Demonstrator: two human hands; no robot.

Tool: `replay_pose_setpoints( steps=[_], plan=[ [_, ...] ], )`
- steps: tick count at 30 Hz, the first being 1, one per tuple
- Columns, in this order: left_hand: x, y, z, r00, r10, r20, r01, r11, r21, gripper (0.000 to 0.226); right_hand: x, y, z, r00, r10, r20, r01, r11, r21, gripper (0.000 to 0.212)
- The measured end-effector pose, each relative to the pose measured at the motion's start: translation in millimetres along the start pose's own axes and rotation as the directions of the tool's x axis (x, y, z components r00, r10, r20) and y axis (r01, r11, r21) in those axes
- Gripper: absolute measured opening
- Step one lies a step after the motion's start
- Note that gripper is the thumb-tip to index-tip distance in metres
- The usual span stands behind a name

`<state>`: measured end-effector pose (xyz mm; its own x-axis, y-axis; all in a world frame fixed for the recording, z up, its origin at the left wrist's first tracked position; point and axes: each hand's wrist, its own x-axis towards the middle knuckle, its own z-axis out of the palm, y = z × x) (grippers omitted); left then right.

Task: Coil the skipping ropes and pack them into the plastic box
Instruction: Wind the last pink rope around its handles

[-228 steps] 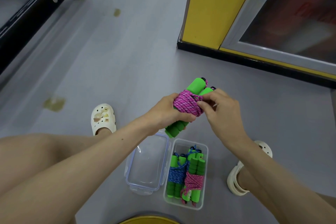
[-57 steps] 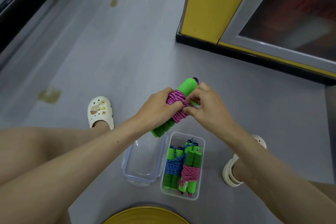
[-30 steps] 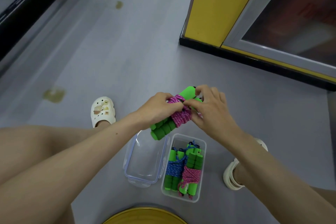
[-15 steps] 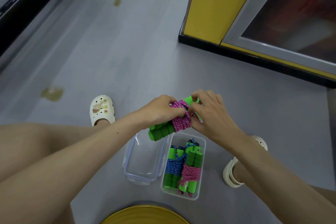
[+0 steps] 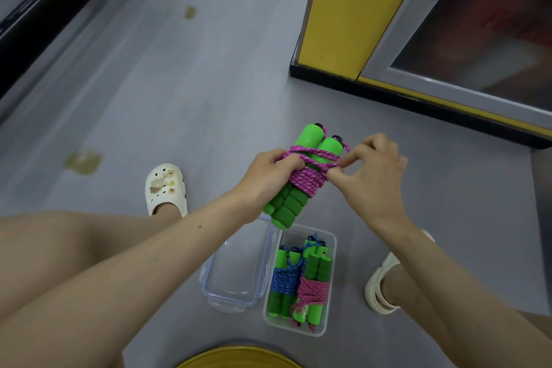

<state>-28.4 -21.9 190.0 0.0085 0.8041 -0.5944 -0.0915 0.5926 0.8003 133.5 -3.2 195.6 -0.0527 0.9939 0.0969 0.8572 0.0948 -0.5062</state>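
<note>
A pink skipping rope (image 5: pixel 307 178) with two green foam handles is wound around those handles and held in the air above the floor. My left hand (image 5: pixel 265 181) grips the bundle from the left. My right hand (image 5: pixel 370 172) pinches a strand of the pink cord at the bundle's right side. Below, a clear plastic box (image 5: pixel 330 329) stands on the floor and holds two coiled ropes, a blue one (image 5: pixel 283 279) on the left and a pink one (image 5: pixel 313 290) on the right. Its clear lid (image 5: pixel 236 272) lies open to the left.
Grey floor all around. My feet in white clogs (image 5: pixel 165 188) stand on either side of the box. A yellow wall post with black base (image 5: pixel 343 9) rises at the back right, a black metal frame (image 5: pixel 44 9) at the back left, and a yellow round edge (image 5: pixel 236 358) is at the bottom.
The bundle has tilted upright, with the handle tops pointing away from me. A pink strand now crosses over the handles near the top, and my right hand has shifted to the right side.
</note>
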Motion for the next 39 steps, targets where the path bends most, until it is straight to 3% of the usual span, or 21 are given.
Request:
replay_pose_setpoints(
  steps=[2, 8, 12, 16, 20, 25, 29, 34, 37, 39],
  plan=[
    [-0.2, -1.5, 1.1, 1.000, -0.025, 0.016, 0.026, 0.998, -0.058, 0.012, 0.2, -2.0, 1.1, 0.997, 0.063, 0.046, -0.069, 0.985, 0.158, 0.013],
    [-0.6, -0.9, -1.9, 0.996, -0.002, 0.088, 0.009, 0.997, -0.075, 0.028, -4.0, -7.7, -1.3, 0.988, -0.019, 0.152, -0.042, 0.920, 0.390, 0.011],
    [-2.7, -0.8, 2.0, 0.998, 0.016, 0.069, -0.013, 0.999, -0.042, 0.043, -4.6, -5.5, -1.5, 0.987, -0.035, 0.157, -0.030, 0.918, 0.396, 0.011],
    [-1.6, -2.3, 7.6, 1.000, 0.001, 0.029, 0.000, 1.000, -0.022, 0.037, -7.5, -1.2, 6.6, 0.984, 0.100, 0.150, -0.155, 0.893, 0.422, 0.013],
    [-0.2, 1.1, 12.3, 0.999, -0.028, 0.027, 0.029, 0.997, -0.066, 0.031, -6.0, -3.8, 9.6, 0.949, 0.262, 0.176, -0.316, 0.775, 0.547, 0.021],
    [-0.5, 9.9, 12.9, 0.991, -0.079, 0.104, 0.093, 0.987, -0.133, 0.029, 2.2, -4.9, 5.8, 0.882, 0.403, 0.245, -0.449, 0.562, 0.695, 0.015],
    [0.5, 4.9, 11.7, 0.984, -0.126, 0.125, 0.142, 0.982, -0.122, 0.034, -1.1, -3.5, 7.2, 0.852, 0.427, 0.303, -0.497, 0.479, 0.724, 0.011],
    [0.6, -4.4, 10.2, 0.995, -0.078, 0.069, 0.081, 0.995, -0.051, 0.041, -4.3, -2.2, 10.0, 0.852, 0.319, 0.416, -0.523, 0.462, 0.717, 0.012],
    [0.4, -5.4, 11.2, 0.994, -0.073, 0.076, 0.075, 0.997, -0.031, 0.036, -6.1, -1.3, 12.5, 0.842, 0.360, 0.402, -0.536, 0.474, 0.698, 0.015],
    [0.1, -4.1, 12.4, 0.992, -0.093, 0.085, 0.098, 0.994, -0.054, 0.033, -5.5, 0.8, 13.3, 0.811, 0.412, 0.415, -0.570, 0.401, 0.717, 0.014]
  ],
)
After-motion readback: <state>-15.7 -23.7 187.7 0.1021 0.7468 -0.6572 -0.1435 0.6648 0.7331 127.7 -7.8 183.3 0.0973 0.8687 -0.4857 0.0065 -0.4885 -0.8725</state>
